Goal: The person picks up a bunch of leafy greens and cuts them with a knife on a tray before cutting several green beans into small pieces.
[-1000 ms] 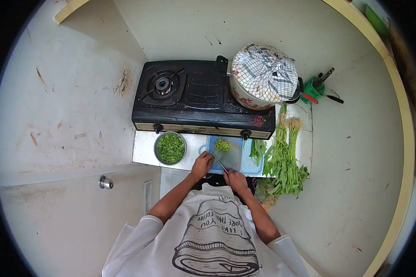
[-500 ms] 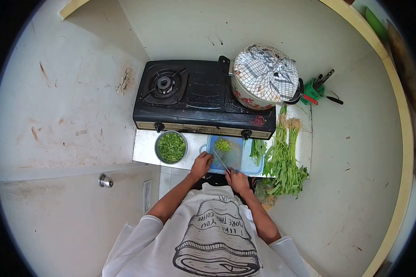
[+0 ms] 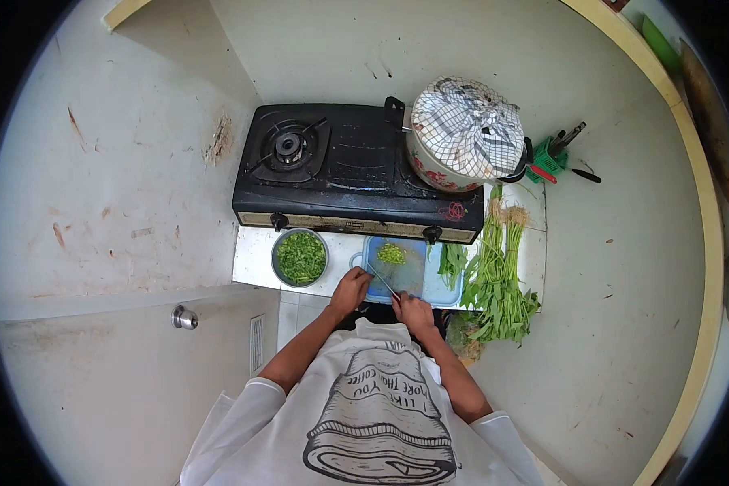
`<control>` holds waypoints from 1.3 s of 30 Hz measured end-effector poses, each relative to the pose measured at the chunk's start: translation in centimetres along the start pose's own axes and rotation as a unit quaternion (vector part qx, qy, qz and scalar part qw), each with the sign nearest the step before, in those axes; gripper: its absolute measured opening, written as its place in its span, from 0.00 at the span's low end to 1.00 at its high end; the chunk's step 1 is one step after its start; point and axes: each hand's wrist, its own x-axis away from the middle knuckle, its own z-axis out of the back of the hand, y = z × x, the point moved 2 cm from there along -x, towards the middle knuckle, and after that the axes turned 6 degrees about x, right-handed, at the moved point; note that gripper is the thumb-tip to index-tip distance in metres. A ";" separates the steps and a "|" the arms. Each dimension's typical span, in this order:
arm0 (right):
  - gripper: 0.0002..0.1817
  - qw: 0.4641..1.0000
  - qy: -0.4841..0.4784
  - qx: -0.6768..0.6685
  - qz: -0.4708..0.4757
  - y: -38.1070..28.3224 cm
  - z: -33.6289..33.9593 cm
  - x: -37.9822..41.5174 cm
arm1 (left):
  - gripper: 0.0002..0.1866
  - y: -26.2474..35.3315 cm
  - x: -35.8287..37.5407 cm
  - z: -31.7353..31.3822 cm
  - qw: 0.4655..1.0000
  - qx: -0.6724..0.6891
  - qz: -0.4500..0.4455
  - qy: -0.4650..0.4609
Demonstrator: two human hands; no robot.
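A knife [image 3: 385, 284] lies slantwise over the near half of a blue cutting board [image 3: 409, 277], blade tip toward the left hand. The right hand [image 3: 413, 310] is curled around the knife's handle at the board's near edge. The left hand [image 3: 351, 289] rests at the board's near-left corner, fingers bent inward and down; whether it pins anything beneath them cannot be told at this size. 1 small heap of chopped greens [image 3: 390, 254] sits on the far half of the board, apart from both hands.

Just left of the board stands 1 metal bowl [image 3: 300, 258] filled with chopped greens. Just right of the board lie loose leaves [image 3: 452, 263], and beyond them a long bundle of leafy stalks [image 3: 500, 275], roots pointing away from the person. Directly behind the board sits a black 2-burner gas stove [image 3: 340, 166]; its right burner carries a pot covered with a checked cloth [image 3: 466, 130]. Right of that pot, well beyond the board, stands a green utensil holder [image 3: 549, 159].
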 end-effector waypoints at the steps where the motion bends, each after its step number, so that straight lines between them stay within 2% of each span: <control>1: 0.23 1.000 -0.007 0.006 -0.003 -0.1 0.2 -0.1 | 0.08 -0.2 0.0 -0.1 1.000 -0.004 0.002 -0.001; 5: 0.23 0.999 -0.031 0.028 -0.010 -0.3 1.0 -0.2 | 0.08 -0.3 -0.1 0.0 1.000 0.000 -0.008 -0.001; 17: 0.20 0.998 -0.007 0.052 0.016 0.3 0.2 -0.1 | 0.09 -0.5 0.0 0.1 1.000 0.008 -0.027 0.005; 23: 0.20 1.000 0.002 0.023 -0.017 1.5 0.1 0.4 | 0.09 -0.2 0.0 0.1 1.000 0.017 -0.015 0.007; 32: 0.21 0.999 -0.025 0.001 0.048 -0.2 0.5 0.1 | 0.07 -0.8 0.4 -0.1 1.000 0.016 0.019 0.014; 39: 0.21 0.999 -0.029 0.025 0.011 0.2 0.2 -0.4 | 0.09 -0.2 0.6 0.0 1.000 0.016 0.000 0.007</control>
